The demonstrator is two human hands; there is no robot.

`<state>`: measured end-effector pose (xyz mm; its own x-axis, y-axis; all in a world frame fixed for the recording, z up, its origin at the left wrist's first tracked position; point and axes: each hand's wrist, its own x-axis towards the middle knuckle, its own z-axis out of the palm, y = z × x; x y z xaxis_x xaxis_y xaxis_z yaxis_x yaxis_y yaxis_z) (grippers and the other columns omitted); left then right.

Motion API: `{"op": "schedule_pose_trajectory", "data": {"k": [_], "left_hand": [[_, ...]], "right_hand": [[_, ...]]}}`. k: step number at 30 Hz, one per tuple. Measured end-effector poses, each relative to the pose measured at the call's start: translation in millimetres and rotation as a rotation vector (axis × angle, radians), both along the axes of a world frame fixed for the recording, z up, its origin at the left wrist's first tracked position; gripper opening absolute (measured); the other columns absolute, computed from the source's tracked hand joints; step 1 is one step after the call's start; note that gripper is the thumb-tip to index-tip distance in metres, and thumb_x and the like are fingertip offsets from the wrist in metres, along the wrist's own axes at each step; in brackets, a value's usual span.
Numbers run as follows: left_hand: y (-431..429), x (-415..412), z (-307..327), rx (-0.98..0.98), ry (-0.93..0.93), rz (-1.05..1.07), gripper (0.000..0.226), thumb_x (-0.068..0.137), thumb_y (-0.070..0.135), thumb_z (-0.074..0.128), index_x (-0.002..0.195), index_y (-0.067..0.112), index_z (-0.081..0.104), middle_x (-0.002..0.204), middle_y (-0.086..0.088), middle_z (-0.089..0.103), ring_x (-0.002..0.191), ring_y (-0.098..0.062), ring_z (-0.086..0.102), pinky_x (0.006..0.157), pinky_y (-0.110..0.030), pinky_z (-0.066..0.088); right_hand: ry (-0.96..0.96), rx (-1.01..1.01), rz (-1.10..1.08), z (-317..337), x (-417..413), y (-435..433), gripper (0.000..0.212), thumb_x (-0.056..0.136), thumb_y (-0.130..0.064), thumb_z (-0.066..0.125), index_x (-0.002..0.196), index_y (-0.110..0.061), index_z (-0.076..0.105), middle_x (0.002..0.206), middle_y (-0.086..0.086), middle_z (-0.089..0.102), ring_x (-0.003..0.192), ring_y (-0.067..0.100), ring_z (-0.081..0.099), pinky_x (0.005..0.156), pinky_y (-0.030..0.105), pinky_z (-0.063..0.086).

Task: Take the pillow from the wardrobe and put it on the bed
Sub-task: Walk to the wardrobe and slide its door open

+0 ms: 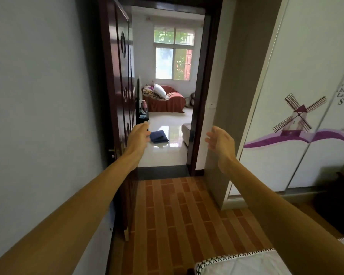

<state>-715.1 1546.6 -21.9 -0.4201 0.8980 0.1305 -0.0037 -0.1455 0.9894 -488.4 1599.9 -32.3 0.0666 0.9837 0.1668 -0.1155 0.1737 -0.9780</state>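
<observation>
White wardrobe [298, 80] with windmill print shut at right, pillow hidden from sight, left hand [138, 136] and right hand [220, 140] raised, fingers spread, holding nothing, bed [246, 262] corner below.

Bare forearms, no sleeves, left grip [139, 135], right grip [219, 140]

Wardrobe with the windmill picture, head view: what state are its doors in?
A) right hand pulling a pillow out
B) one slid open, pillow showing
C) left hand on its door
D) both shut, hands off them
D: the white wardrobe with the windmill picture shows unbroken shut panels, and the left hand and right hand are both empty and open in front of the doorway, clear of it.
</observation>
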Motion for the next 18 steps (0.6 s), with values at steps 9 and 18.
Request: {"op": "schedule_pose_trajectory", "data": {"k": [9, 18], "left_hand": [[181.9, -41.8, -4.2, -0.006, -0.001, -0.129, 0.021, 0.097, 0.037, 0.038, 0.105, 0.024, 0.053, 0.097, -0.001, 0.059, 0.084, -0.013, 0.059, 0.067, -0.024, 0.041], [385.1, -32.4, -13.1, -0.037, -0.01, -0.162, 0.046, 0.097, 0.039, 0.04, 0.133, 0.012, 0.046, 0.135, -0.013, 0.053, 0.119, -0.031, 0.053, 0.101, -0.041, 0.042]], "right_hand": [[-0.016, 0.018, -0.128, -9.8, -43.6, 157.2, 0.028, 0.099, -0.036, 0.047, 0.118, -0.021, 0.06, 0.109, -0.002, 0.066, 0.095, 0.01, 0.064, 0.08, 0.023, 0.051], [-0.004, 0.058, -0.244, -30.9, -42.1, 342.8, 0.03, 0.101, -0.034, 0.042, 0.122, -0.02, 0.058, 0.112, -0.003, 0.064, 0.098, 0.012, 0.063, 0.076, 0.02, 0.049]]}}
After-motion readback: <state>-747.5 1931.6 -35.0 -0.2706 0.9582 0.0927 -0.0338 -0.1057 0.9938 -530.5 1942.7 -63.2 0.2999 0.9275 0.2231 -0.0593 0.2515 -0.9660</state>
